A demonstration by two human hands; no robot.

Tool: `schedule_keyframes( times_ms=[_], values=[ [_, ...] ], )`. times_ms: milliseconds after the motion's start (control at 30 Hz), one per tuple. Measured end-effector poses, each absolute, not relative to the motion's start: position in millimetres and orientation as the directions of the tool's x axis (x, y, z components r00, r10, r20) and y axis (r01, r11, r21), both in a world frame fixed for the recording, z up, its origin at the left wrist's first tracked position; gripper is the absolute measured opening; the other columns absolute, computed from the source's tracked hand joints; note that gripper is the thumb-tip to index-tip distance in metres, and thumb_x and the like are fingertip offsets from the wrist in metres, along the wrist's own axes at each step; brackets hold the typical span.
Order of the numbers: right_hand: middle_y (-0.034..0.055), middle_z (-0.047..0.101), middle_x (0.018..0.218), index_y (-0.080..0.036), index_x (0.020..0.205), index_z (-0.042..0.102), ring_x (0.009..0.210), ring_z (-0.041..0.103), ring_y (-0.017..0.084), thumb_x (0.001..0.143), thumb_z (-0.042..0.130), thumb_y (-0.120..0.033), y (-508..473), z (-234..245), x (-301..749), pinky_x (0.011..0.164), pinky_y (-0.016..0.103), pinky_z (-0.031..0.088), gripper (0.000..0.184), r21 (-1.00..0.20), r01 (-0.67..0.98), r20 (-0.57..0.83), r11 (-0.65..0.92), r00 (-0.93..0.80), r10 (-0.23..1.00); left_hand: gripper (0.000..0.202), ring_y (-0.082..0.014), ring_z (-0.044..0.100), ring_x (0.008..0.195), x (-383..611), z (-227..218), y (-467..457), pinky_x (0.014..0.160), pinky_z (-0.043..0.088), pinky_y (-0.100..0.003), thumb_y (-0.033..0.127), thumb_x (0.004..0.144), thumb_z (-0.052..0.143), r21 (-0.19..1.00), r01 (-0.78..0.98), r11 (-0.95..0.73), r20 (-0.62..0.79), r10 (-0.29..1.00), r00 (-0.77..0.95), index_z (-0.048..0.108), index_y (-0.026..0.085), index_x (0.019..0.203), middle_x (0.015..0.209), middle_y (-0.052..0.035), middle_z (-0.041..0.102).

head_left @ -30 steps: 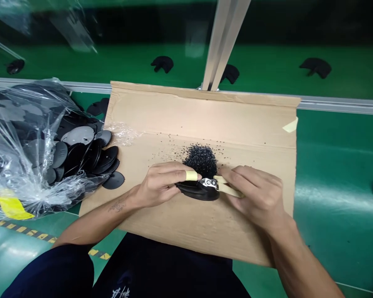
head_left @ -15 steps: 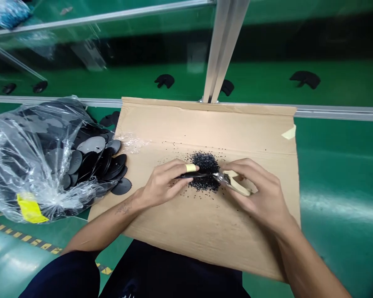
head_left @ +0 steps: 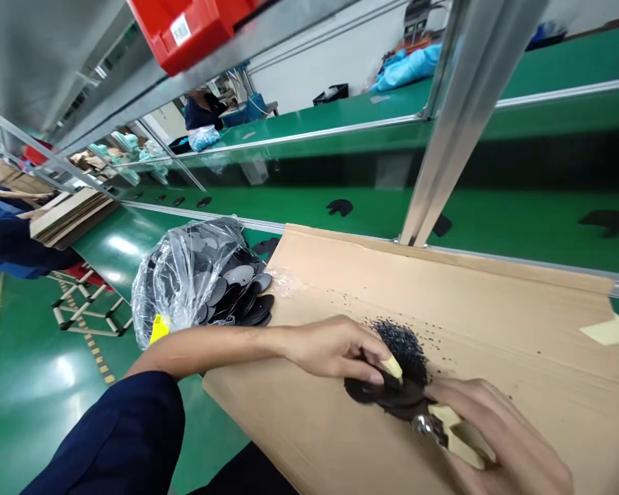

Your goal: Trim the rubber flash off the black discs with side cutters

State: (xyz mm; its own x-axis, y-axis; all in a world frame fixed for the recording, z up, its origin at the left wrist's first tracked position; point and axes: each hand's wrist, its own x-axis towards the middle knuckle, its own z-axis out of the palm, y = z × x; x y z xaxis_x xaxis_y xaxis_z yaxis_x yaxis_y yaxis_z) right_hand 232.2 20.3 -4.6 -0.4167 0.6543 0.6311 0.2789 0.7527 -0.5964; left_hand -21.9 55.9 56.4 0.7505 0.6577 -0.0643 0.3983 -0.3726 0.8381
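Note:
My left hand reaches across the cardboard sheet, its fingers closed on thin black discs that overlap one another. Pale tape wraps one of its fingertips. In my right hand is a pair of nippers with cream handles and a metal head, close beside the discs. Whether my right fingertips touch the discs, I cannot tell. Just beyond both hands lies a heap of small black scraps, partly covered by the left fingers.
A clear plastic bag spills many black discs at the left. A metal post stands behind the cardboard. On the green conveyor belt lie notched black pieces. A red bin hangs above; a person is beyond.
My view has swung left and up. The single piece my left hand held at the nippers' jaws has given way to several overlapping discs. Both hands are nearer the cardboard's front.

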Motion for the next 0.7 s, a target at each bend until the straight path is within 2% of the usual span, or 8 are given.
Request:
schedule_keyframes(
  times_ms=[100, 167, 200, 267, 333, 433, 567, 700],
  values=[
    [0.0098, 0.074, 0.103, -0.025, 0.120, 0.066, 0.087, 0.072, 0.026, 0.091, 0.061, -0.013, 20, -11, 239, 0.072, 0.038, 0.056, 0.031, -0.548, 0.406, 0.627, 0.731, -0.380, 0.681, 0.014, -0.0184, 0.071, 0.100, -42, 72, 94, 0.093, 0.055, -0.026, 0.016, 0.096, 0.063, 0.724, 0.406, -0.557, 0.115, 0.679, 0.725, 0.075, 0.018, 0.103, 0.105, -0.0081, 0.075],
    [0.0104, 0.074, 0.105, -0.024, 0.121, 0.065, 0.089, 0.072, 0.026, 0.091, 0.060, -0.012, 20, -12, 241, 0.073, 0.038, 0.056, 0.033, -0.522, 0.450, 0.642, 0.725, -0.353, 0.681, 0.015, -0.0220, 0.069, 0.107, -67, 81, 131, 0.100, 0.053, -0.034, 0.018, 0.097, 0.061, 0.653, 0.487, -0.580, 0.186, 0.746, 0.639, 0.075, 0.017, 0.103, 0.110, -0.0101, 0.075],
    [0.0104, 0.074, 0.104, -0.023, 0.121, 0.065, 0.089, 0.072, 0.026, 0.091, 0.060, -0.011, 20, -12, 241, 0.073, 0.037, 0.056, 0.032, -0.506, 0.465, 0.649, 0.727, -0.350, 0.676, 0.015, -0.0224, 0.070, 0.107, -82, 83, 152, 0.099, 0.053, -0.035, 0.018, 0.096, 0.062, 0.567, 0.605, -0.559, 0.226, 0.811, 0.539, 0.075, 0.017, 0.103, 0.110, -0.0094, 0.075],
    [0.0108, 0.074, 0.103, -0.021, 0.119, 0.065, 0.088, 0.071, 0.024, 0.092, 0.059, -0.010, 19, -9, 239, 0.072, 0.036, 0.056, 0.029, -0.457, 0.485, 0.668, 0.746, -0.366, 0.648, 0.016, -0.0218, 0.069, 0.112, -110, 82, 192, 0.104, 0.051, -0.034, 0.015, 0.092, 0.064, 0.377, 0.877, -0.299, 0.235, 0.946, 0.221, 0.075, 0.018, 0.104, 0.113, -0.0065, 0.076],
    [0.0113, 0.074, 0.101, -0.019, 0.115, 0.064, 0.088, 0.070, 0.023, 0.094, 0.058, -0.010, 19, -6, 236, 0.072, 0.035, 0.055, 0.024, -0.401, 0.507, 0.683, 0.763, -0.389, 0.618, 0.019, -0.0255, 0.066, 0.118, -135, 75, 224, 0.110, 0.047, -0.038, 0.011, 0.090, 0.063, 0.334, 0.929, -0.159, 0.228, 0.970, 0.084, 0.074, 0.013, 0.105, 0.118, -0.0102, 0.075],
    [0.0104, 0.073, 0.096, -0.018, 0.112, 0.064, 0.086, 0.069, 0.022, 0.096, 0.055, -0.009, 18, -4, 232, 0.072, 0.034, 0.054, 0.020, -0.368, 0.530, 0.688, 0.764, -0.398, 0.607, 0.015, -0.0259, 0.066, 0.117, -161, 59, 250, 0.108, 0.050, -0.041, 0.020, 0.094, 0.064, 0.303, 0.953, -0.006, 0.163, 0.986, -0.045, 0.072, 0.013, 0.105, 0.117, -0.0103, 0.073],
    [0.0099, 0.073, 0.093, -0.017, 0.111, 0.064, 0.082, 0.068, 0.021, 0.096, 0.054, -0.008, 18, -6, 231, 0.068, 0.034, 0.053, 0.020, -0.382, 0.539, 0.670, 0.751, -0.398, 0.626, 0.033, -0.0234, 0.065, 0.113, -176, 43, 263, 0.097, 0.057, -0.045, 0.037, 0.099, 0.064, 0.246, 0.953, 0.175, 0.054, 0.980, -0.194, 0.063, 0.015, 0.124, 0.126, -0.0101, 0.064],
    [0.0093, 0.073, 0.093, -0.019, 0.111, 0.064, 0.078, 0.066, 0.021, 0.095, 0.054, -0.008, 19, -9, 231, 0.066, 0.034, 0.051, 0.021, -0.395, 0.554, 0.662, 0.733, -0.381, 0.645, 0.036, -0.0243, 0.065, 0.114, -158, 32, 279, 0.096, 0.058, -0.045, 0.037, 0.099, 0.064, 0.249, 0.948, 0.198, 0.018, 0.978, -0.209, 0.061, 0.016, 0.127, 0.128, -0.0104, 0.063]
  ],
)
